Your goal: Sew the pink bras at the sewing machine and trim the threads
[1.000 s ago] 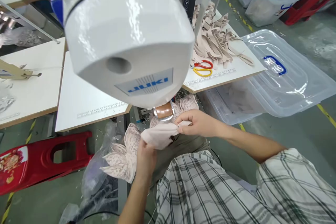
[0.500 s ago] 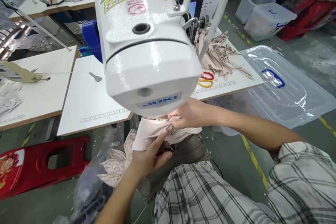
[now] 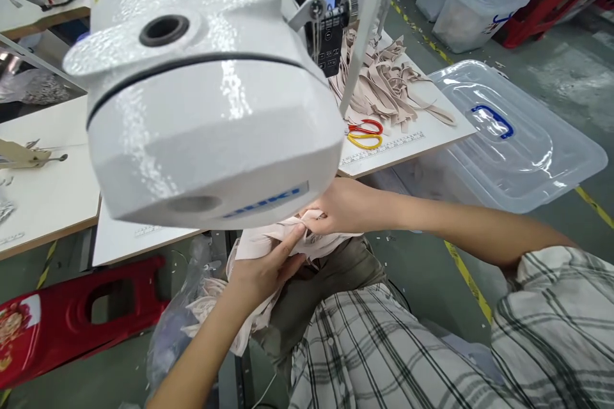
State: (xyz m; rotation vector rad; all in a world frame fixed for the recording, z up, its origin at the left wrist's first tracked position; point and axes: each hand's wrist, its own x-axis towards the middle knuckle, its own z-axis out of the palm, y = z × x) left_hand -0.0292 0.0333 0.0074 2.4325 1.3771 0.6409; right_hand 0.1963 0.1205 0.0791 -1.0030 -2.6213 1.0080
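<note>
A pale pink garment piece [image 3: 254, 244] with some lace lies over my lap, just under the head of a white sewing machine [image 3: 215, 134]. My right hand [image 3: 338, 204] is closed on the gathered fabric, fingers bent. My left hand [image 3: 261, 271] grips the same piece from the near side, its index finger reaching toward the right hand's fingertips. The machine head hides the needle area and the upper edge of the cloth. More pale lace pieces [image 3: 206, 303] hang down at the left of my lap.
Red-and-yellow scissors [image 3: 365, 134] lie by a ruler strip on the white table [image 3: 407, 147], near a heap of beige fabric strips [image 3: 384, 80]. A clear lidded bin [image 3: 537, 140] stands to the right, a red stool [image 3: 62, 319] to the left. A thread stand pole [image 3: 364, 32] rises beside the machine.
The view has shifted closer to the machine head, which now fills more of the picture. Both hands keep hold of the garment piece, which looks more bunched and folded.
</note>
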